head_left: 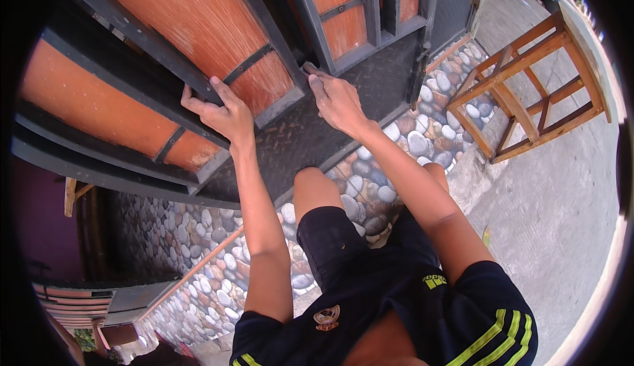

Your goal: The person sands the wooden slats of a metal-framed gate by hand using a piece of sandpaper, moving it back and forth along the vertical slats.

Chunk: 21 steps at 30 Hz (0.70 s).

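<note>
In front of me is a dark metal gate (370,92) with upright bars, orange wooden panels (191,19) and a textured metal plate along its bottom. My left hand (228,115) is closed round one dark gate bar (158,49), thumb on one side and fingers on the other. Further right, my right hand (340,105) grips the lower part of another bar (267,26), its fingertips partly hidden in the gap beside it. Both forearms reach up to the gate. Scratches and pale marks show on the orange panels.
A brown wooden stool (522,92) lies tipped at the right on grey concrete (555,181). Rounded pebbles (224,260) set in the ground run below the gate. At the lower left are a slatted panel (72,300) and part of another person (162,356).
</note>
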Available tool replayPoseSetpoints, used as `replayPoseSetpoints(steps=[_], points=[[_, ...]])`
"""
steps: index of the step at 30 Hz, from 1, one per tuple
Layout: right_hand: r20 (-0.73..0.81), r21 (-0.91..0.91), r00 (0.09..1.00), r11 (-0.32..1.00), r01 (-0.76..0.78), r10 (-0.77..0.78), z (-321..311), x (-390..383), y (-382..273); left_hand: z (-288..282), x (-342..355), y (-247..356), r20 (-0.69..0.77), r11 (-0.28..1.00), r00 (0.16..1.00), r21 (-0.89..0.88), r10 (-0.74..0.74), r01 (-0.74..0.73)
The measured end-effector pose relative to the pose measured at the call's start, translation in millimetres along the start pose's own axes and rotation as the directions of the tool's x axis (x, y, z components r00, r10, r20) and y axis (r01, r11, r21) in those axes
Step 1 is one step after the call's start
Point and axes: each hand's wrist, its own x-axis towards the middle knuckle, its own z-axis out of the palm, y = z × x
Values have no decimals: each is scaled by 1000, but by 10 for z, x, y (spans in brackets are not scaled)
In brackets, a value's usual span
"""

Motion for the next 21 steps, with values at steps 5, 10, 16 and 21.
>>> replayPoseSetpoints(steps=[5,10,16,21], points=[[-90,-83,989,990,113,-120,-45,-87,-1,-2,0,47,2,1000,1000,0,1,-1],[7,-84,999,996,-42,43,-38,34,-65,24,-8,-1,3,1000,1000,-10,20,-20],[-62,-18,998,999,28,-29,-55,-241,-116,-55,-26,28,4,999,1000,33,14,-14],[8,-102,998,993,-67,68,-14,3,-72,13,-14,10,29,999,999,-34,-27,28]])
